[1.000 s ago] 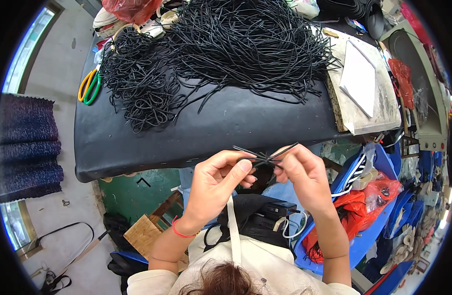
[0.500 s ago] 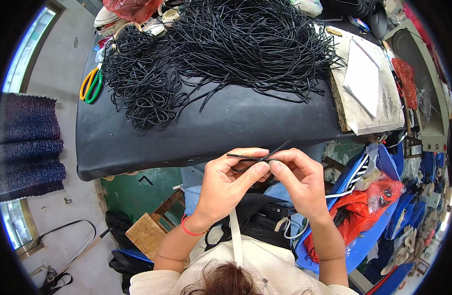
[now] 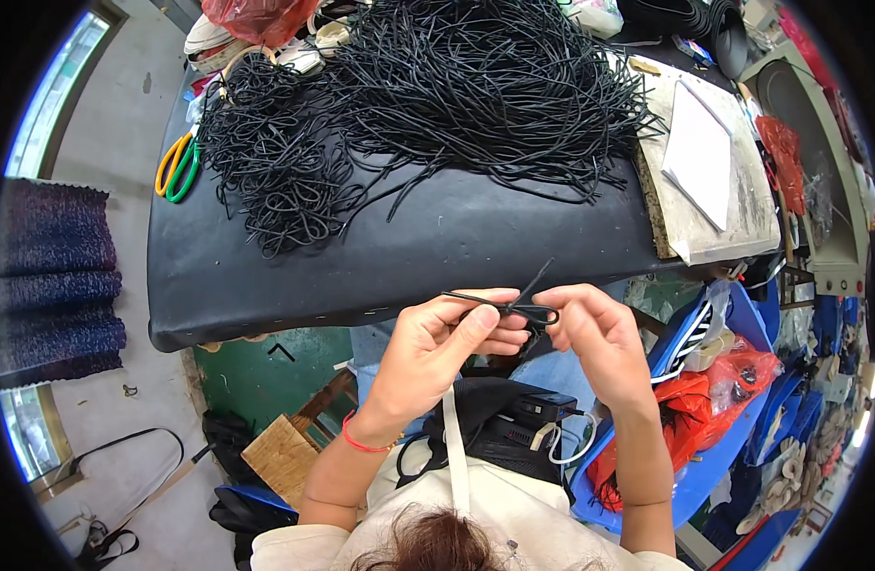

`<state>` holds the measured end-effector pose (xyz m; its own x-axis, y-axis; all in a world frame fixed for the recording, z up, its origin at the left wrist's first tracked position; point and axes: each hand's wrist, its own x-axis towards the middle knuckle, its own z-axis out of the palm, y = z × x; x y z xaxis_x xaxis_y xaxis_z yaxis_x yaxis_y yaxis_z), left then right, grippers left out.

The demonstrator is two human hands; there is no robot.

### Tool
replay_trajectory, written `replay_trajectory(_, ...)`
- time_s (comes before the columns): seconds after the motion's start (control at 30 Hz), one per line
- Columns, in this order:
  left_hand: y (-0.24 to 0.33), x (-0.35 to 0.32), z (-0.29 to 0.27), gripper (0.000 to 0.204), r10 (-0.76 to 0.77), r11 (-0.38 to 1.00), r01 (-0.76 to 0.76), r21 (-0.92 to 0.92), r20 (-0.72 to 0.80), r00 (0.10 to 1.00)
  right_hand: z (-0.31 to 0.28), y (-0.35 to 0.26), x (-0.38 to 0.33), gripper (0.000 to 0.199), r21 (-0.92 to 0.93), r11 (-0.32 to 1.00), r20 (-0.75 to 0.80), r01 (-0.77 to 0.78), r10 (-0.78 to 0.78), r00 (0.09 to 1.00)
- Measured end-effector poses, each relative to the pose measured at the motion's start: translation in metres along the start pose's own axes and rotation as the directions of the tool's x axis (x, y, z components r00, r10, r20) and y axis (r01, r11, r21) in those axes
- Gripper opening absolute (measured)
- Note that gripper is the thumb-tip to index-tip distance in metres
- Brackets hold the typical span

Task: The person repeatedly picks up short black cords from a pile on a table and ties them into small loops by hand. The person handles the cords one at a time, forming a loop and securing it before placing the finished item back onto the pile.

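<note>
Here we are in front of the worktop [image 3: 409, 262], and the left hand [image 3: 437, 347] has a short black cord [image 3: 511, 308] pinched between thumb and fingers, just off the near edge. The cord crosses over itself there, one free end poking up, another lying over the left fingers. The right hand [image 3: 601, 344] is right beside it, fingers curled, tips up against the small loop on that side — whether they grip it or merely touch it, I can't tell. The hands themselves sit a little apart. Beyond them, a great heap of black cords [image 3: 494, 105] fills the back of the worktop, with a smaller tangle [image 3: 283, 181] on its left crowding the scissors [image 3: 179, 164]; yellow and green handles show, the blades are hard to make out. Over to the right, a white slab [image 3: 699, 162] lies on a stained pale board [image 3: 742, 228]. Down below it's tight: a black device [image 3: 542, 407] in the lap, its white cable [image 3: 589, 440] curling in close to the right forearm, and a blue tub [image 3: 680, 514] with red plastic bags [image 3: 680, 404] wedged in beside that arm.
</note>
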<state>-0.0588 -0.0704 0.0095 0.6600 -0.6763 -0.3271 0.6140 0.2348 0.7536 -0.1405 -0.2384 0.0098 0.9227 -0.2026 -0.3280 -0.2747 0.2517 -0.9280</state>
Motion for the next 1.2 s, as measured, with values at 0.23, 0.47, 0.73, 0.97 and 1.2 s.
replay_trajectory(0.23, -0.013, 0.001, 0.003, 0.015, 0.177, 0.971, -0.163, 0.174, -0.065, 0.982, 0.022, 0.006, 0.001, 0.014, 0.071, 0.996, -0.002, 0.056, -0.056, 0.998)
replay_trajectory(0.47, -0.014, 0.004, -0.002, 0.016, 0.065, 0.915, 0.003, 0.404, -0.154, 0.986, 0.023, 0.013, 0.013, 0.01, -0.664, 0.62, 0.071, 0.418, -0.504, 0.861)
replay_trajectory(0.73, 0.002, 0.013, -0.024, 0.05, -0.088, 0.991, 0.093, 0.1, -0.055, 0.995, 0.01, 0.023, 0.026, 0.049, 0.028, 1.0, 0.031, -0.014, 0.013, 0.999)
replay_trajectory(0.97, -0.003, 0.014, -0.031, 0.048, -0.065, 0.997, 0.067, 0.028, -0.065, 0.996, 0.015, 0.023, 0.028, 0.052, -0.005, 1.0, -0.014, 0.018, -0.018, 1.0)
replay_trajectory(1.2, -0.009, 0.013, -0.035, 0.022, 0.06, 0.986, -0.047, 0.159, -0.075, 0.995, 0.023, 0.022, 0.029, 0.042, -0.032, 0.996, -0.041, 0.088, -0.09, 0.995)
